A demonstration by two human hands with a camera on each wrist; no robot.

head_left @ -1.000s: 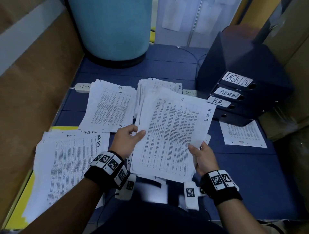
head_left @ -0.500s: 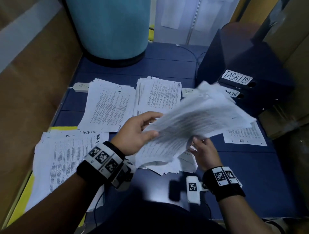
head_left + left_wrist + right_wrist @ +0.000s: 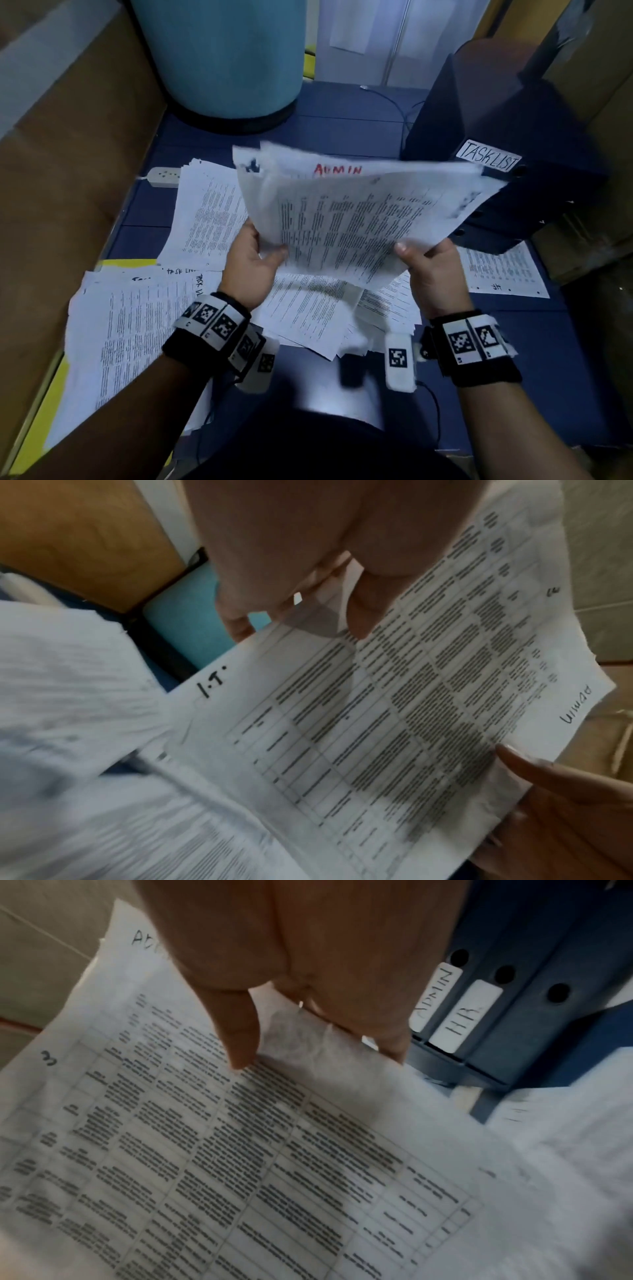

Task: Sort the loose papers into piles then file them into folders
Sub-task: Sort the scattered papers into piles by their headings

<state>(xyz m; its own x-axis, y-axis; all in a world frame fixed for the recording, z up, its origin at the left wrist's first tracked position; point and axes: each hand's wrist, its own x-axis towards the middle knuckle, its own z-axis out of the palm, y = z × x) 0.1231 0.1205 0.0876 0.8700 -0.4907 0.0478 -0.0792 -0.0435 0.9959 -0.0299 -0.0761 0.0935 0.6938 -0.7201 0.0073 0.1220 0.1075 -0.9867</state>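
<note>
I hold a stack of printed sheets [image 3: 356,219] up in the air with both hands; a sheet behind carries "ADMIN" in red. My left hand [image 3: 251,255] grips the stack's lower left edge, thumb on top [image 3: 359,615]. My right hand [image 3: 428,260] grips the lower right corner, thumb on the front [image 3: 240,1042]. The top sheet [image 3: 377,723] bears a table and handwritten "I.T." and "admin". Dark folders [image 3: 507,192] lie stacked at the right, the top one labelled TASKLIST; the right wrist view shows ADMIN and H.R. spines [image 3: 455,1004].
Paper piles lie on the blue floor: one at the left [image 3: 130,335] over a yellow folder [image 3: 51,394], one further back [image 3: 205,212], loose sheets [image 3: 308,308] under my hands, one sheet [image 3: 503,270] by the folders. A teal drum [image 3: 222,51] and a power strip [image 3: 161,176] stand behind.
The stack has been lifted off the floor and turned to landscape between both hands. My right hand moved from under it to its right corner.
</note>
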